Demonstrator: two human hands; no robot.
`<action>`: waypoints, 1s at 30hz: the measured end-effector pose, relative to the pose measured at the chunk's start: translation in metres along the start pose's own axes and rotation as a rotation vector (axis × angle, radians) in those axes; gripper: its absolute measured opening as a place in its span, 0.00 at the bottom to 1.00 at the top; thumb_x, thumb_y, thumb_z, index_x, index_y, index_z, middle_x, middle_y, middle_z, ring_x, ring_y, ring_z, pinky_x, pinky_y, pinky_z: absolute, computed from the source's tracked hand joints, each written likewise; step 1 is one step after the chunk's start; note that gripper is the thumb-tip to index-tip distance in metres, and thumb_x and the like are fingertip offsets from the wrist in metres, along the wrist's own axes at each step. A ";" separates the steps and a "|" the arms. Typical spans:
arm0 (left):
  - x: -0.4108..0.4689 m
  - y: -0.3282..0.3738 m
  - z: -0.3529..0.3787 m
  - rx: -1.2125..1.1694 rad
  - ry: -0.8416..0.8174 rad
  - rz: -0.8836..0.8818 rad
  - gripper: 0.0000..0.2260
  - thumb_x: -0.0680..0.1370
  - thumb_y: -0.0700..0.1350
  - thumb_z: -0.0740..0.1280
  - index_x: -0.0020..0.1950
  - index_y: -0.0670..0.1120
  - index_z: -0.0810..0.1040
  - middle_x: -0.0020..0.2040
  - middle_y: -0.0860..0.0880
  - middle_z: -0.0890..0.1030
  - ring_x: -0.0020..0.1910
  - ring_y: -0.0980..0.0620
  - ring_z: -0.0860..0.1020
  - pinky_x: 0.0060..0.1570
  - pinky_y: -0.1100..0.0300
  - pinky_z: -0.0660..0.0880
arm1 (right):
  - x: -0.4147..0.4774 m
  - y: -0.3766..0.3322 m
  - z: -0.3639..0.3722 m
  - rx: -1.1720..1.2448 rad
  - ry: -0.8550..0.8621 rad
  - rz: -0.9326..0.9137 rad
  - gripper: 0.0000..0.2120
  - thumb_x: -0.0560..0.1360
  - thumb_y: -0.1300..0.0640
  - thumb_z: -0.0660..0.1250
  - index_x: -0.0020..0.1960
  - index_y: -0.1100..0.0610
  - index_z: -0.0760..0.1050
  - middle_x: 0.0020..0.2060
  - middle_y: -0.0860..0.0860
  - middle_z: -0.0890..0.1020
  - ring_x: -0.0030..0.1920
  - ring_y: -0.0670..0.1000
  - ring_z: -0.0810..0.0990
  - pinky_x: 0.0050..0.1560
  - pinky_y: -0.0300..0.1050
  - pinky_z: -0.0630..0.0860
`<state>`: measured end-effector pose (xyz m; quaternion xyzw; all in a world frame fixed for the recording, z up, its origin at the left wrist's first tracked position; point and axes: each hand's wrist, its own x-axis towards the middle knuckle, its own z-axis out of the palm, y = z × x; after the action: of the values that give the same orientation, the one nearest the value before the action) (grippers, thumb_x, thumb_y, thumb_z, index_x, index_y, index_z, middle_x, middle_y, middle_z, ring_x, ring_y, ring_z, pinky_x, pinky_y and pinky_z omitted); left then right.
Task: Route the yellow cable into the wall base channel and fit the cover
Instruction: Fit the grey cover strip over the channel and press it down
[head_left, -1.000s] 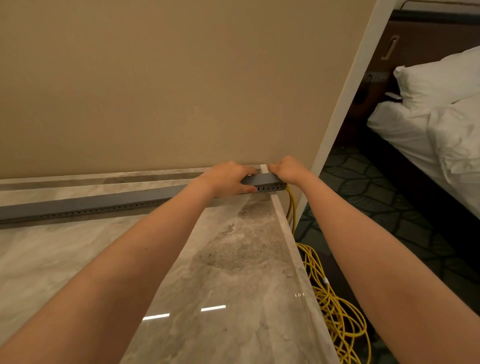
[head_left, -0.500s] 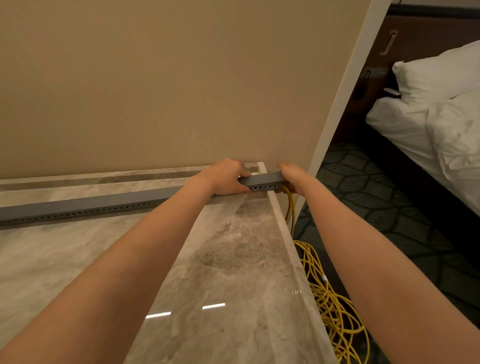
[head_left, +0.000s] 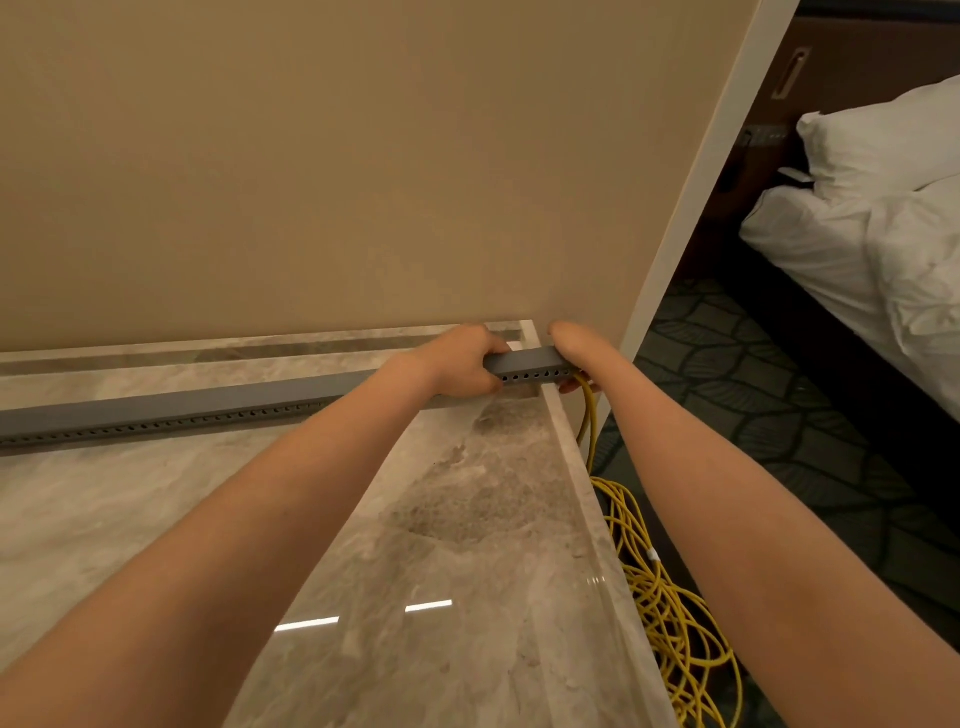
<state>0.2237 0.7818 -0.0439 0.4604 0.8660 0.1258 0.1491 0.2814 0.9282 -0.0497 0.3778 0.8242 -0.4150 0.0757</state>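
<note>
Grey perforated plastic channel (head_left: 530, 365): your left grip (head_left: 462, 364) and right grip (head_left: 571, 356) clasp its end; feed the thin yellow cable (head_left: 589, 415) in straight.

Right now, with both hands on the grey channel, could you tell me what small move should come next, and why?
Probably ease the grey channel in toward the wall. The left hand and right hand grip its right end, it lies on the marble apart from the wall, and the yellow cable already hangs from that end to the floor.
</note>
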 end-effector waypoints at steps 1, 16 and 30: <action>-0.001 -0.001 0.002 -0.028 -0.004 -0.003 0.11 0.74 0.41 0.66 0.56 0.42 0.79 0.48 0.42 0.79 0.46 0.45 0.76 0.43 0.56 0.69 | 0.002 0.001 0.001 -0.032 0.009 -0.023 0.16 0.79 0.55 0.47 0.39 0.59 0.68 0.32 0.57 0.76 0.30 0.53 0.76 0.32 0.43 0.74; 0.035 0.027 0.011 -0.054 -0.043 -0.368 0.15 0.80 0.37 0.50 0.33 0.42 0.67 0.59 0.37 0.77 0.45 0.45 0.70 0.46 0.56 0.67 | -0.010 0.005 0.000 -0.279 0.133 -0.178 0.10 0.77 0.67 0.57 0.56 0.67 0.73 0.52 0.63 0.81 0.51 0.60 0.81 0.41 0.45 0.70; 0.038 0.025 0.013 -0.182 0.008 -0.496 0.15 0.78 0.42 0.50 0.32 0.46 0.65 0.43 0.44 0.71 0.39 0.47 0.69 0.42 0.57 0.64 | 0.001 -0.007 0.005 -0.352 0.146 -0.114 0.14 0.76 0.57 0.54 0.33 0.58 0.69 0.52 0.58 0.82 0.47 0.56 0.79 0.46 0.43 0.71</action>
<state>0.2273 0.8283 -0.0528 0.2179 0.9382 0.1648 0.2126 0.2749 0.9223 -0.0494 0.3407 0.9073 -0.2396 0.0569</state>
